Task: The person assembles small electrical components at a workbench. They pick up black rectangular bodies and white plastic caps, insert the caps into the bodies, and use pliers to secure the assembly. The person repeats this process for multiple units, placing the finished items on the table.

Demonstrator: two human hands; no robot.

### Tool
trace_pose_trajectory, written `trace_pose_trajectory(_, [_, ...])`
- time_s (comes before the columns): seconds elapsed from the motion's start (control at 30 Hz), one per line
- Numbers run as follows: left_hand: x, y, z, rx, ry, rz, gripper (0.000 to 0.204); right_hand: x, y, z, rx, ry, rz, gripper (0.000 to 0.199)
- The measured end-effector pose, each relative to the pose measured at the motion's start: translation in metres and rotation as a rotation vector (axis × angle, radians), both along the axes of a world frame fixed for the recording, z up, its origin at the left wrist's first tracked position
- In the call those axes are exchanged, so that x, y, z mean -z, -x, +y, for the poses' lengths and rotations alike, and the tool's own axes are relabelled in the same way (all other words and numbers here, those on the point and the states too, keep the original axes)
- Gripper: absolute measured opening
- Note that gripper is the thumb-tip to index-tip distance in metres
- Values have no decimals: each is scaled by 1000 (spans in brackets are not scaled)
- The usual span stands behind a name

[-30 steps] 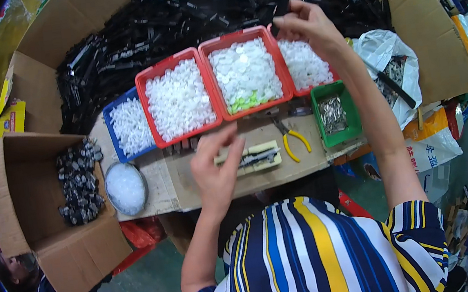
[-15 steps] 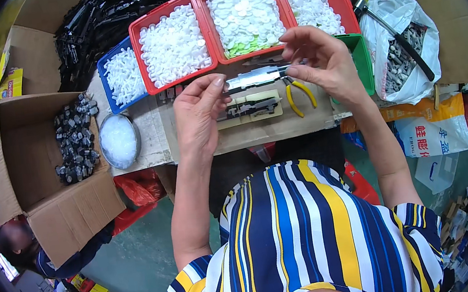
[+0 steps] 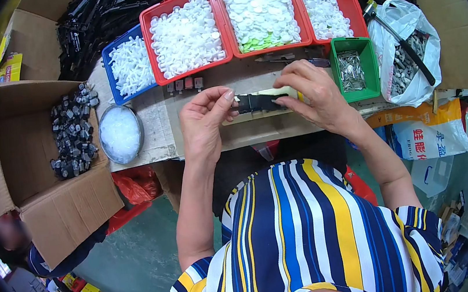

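Both hands meet over the front strip of the cardboard-covered bench (image 3: 150, 127). The left hand (image 3: 203, 120) pinches the near end of a black plastic part (image 3: 255, 103) between thumb and fingertips; the right hand (image 3: 312, 92) closes its fingers over the other end. The part lies level between them, just above the bench top and a pale yellow piece beneath it.

Behind the hands, three red trays (image 3: 185, 32) of white plastic pieces stand edge to edge, with a blue tray (image 3: 129, 65) of white pieces at their left and a green tray (image 3: 353, 67) of small metal parts touching the right hand's far side. A row of small dark pieces (image 3: 183, 85) sits just before the red trays. A round bowl (image 3: 120, 133) of white material stands near the bench's left edge.

An open cardboard box (image 3: 44, 169) holding dark assembled parts adjoins the left side. A white plastic bag (image 3: 410, 60) with a hammer crowds the right. Open bench is only the narrow strip under the hands.
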State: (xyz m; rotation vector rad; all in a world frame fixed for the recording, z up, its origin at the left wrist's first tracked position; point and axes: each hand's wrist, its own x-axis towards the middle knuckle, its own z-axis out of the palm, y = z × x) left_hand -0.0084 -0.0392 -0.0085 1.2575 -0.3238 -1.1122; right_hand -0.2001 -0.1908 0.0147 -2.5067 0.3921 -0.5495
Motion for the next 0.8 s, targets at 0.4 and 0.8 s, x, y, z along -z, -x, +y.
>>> trace_pose_trajectory(0.4, [-1,9,-14,-22,169,208,14,1,10,-14,-34,-266,-47,35])
trace_pose_trajectory(0.8, [6,-16,20,-165,36,-522,17,19,2,-2,-12,-101,8,31])
